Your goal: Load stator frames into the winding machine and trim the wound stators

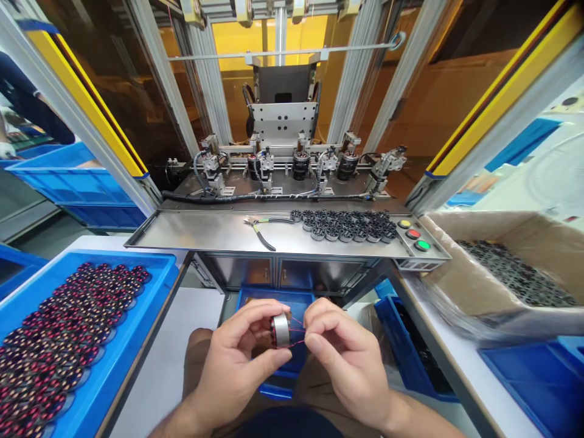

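A small, short cylindrical part with a silver metal side and a dark edge facing left is held up at the lower centre of the frame. The left hand grips it, the thumb below and the curled fingers above and behind, parted only by the part's width. Thin red wires run from it to the right hand, whose thumb and index finger are pinched together on the wire ends, the other fingers curled in.

Above the hands, at mid-frame, a shallow shiny steel tray bears pliers with green-and-black handles and, right of them, rows of black round slotted parts. At its right end sit a yellow button, a red button and a green button.

At lower left, a bright blue plastic tray holds many dark discs with red windings. At right, a plastic-lined brown cardboard box contains dark small parts.
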`<state>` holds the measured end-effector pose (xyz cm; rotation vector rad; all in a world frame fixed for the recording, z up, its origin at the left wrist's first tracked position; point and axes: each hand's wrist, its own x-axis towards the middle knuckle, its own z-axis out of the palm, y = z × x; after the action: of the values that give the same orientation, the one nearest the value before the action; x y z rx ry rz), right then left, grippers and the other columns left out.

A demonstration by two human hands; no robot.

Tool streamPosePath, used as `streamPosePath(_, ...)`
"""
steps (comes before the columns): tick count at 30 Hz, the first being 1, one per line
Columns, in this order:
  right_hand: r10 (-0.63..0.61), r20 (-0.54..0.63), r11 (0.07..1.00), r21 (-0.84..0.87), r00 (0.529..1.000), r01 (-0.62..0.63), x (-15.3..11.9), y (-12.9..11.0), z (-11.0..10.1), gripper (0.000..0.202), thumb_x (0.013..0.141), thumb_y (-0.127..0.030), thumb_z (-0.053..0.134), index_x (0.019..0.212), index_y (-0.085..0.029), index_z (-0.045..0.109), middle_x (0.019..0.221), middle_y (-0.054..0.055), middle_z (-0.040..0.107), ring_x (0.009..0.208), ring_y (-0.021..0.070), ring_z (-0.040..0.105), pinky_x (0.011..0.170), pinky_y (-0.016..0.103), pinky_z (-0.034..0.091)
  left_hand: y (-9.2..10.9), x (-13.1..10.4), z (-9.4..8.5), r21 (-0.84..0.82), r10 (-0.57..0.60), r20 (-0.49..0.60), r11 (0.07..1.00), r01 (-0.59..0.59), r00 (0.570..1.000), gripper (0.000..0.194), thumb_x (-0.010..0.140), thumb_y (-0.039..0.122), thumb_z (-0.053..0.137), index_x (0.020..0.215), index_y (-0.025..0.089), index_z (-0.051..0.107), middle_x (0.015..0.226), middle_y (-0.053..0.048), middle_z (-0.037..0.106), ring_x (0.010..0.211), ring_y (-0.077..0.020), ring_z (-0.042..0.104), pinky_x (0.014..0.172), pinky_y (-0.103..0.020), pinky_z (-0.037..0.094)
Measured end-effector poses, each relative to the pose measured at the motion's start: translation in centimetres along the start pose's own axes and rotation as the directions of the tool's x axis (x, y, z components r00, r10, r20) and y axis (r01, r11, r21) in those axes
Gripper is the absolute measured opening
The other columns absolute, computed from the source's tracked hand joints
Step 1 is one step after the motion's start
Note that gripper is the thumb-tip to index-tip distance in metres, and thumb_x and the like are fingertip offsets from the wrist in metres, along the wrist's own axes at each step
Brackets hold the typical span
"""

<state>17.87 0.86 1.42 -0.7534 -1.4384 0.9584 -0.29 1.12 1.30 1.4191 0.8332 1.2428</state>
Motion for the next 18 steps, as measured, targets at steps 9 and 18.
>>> streamPosePath(9, 0.218, 0.056, 0.974, 0.042, 0.974, -0.221, -0.2, 0.6, -1.4, 0.023, 0.093, -0.033, 0.061, 0.075, -0.019, 0.058, 0.074, 0.001, 0.052, 0.071, 0.0142, 0.048, 0.065, 0.027, 0.04, 0.0, -0.1, -0.8, 0.295, 0.251, 0.019, 0.923, -0.246, 0.968, 0.044, 0.078, 0.008, 0.073, 0.116, 0.028, 0.066, 0.115, -0.006, 0.07, 0.112, -0.0211, 0.065, 0.097, -0.032, 0.054)
streamPosePath(18, 0.074, 0.344, 0.961, -0.277, 0.936, 0.026, 1.9, -2.5, -3.3, 0.026, 0.083, -0.04, 0.073, 0.094, -0.019, 0.063, 0.089, 0.007, 0.063, 0.08, 0.0204, 0.057, 0.073, 0.034, 0.047, 0.9, -0.1, -1.7, 0.614, 0.391, 0.241, 0.647, -0.451, 0.888, 0.066, 0.072, 0.006, 0.074, 0.133, 0.025, 0.055, 0.115, -0.008, 0.074, 0.102, -0.0217, 0.072, 0.095, -0.028, 0.056)
